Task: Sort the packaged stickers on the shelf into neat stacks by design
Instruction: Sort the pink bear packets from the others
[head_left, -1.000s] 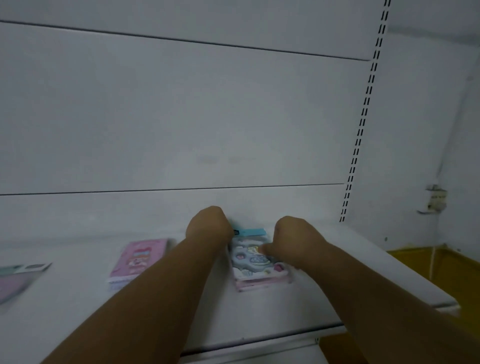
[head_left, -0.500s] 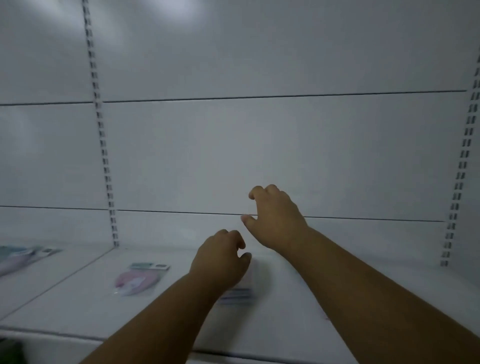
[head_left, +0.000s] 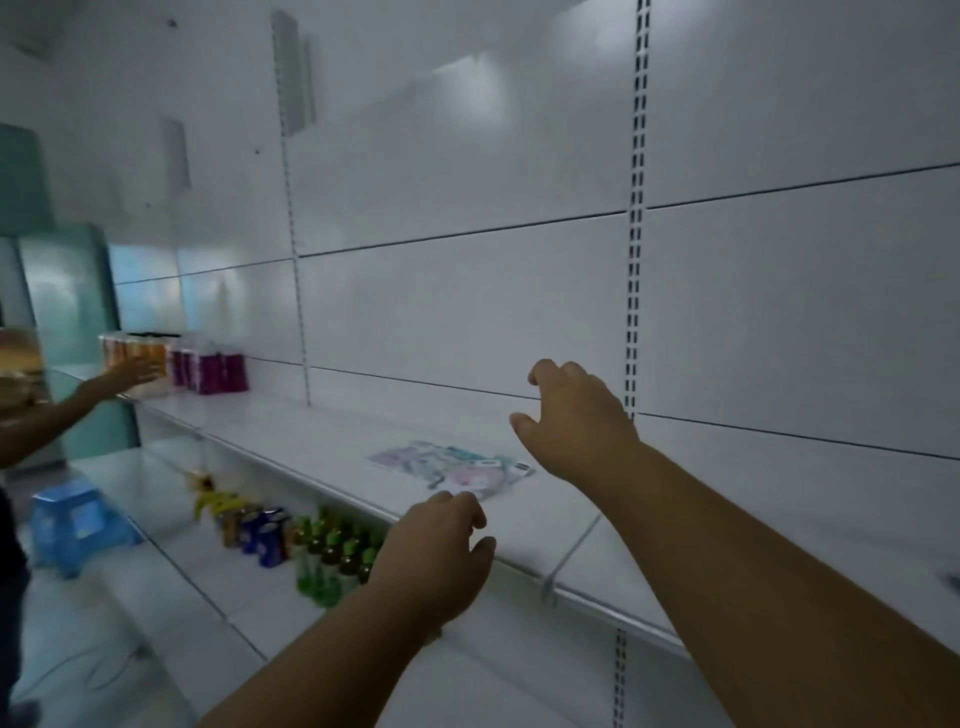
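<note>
- Head view was pretty blurry from where I was watching, so take the fine details loosely.
- Left hand (head_left: 434, 558) was out in front of the shelf (head_left: 322, 441) edge, fingers loosely curled, thumb sticking out to the side, nothing in it.
- Right hand (head_left: 576, 421) hung above the shelf, fingers bent down like a claw with the thumb spread apart, also holding nothing.
- Packaged stickers (head_left: 452, 467) lay flat on the shelf in a loose overlapping spread, pastel pink, purple and blue-green, between the two hands and just left of the right one. Couldn't tell how many packs or which designs, too smeared.
- Neither hand was touching the stickers as far as I could see.
- Further left on the same shelf stood purple bottles (head_left: 210, 371) and orange bottles (head_left: 132, 351) against the back panel.
- Another person's hand (head_left: 132, 371) was reaching at the orange ones.
- Lower shelf had green bottles (head_left: 332, 553), blue cans (head_left: 262, 532) and something yellow (head_left: 215, 501) I couldn't make out.
- Blue plastic stool (head_left: 78, 525) sat on the floor at far left.
</note>
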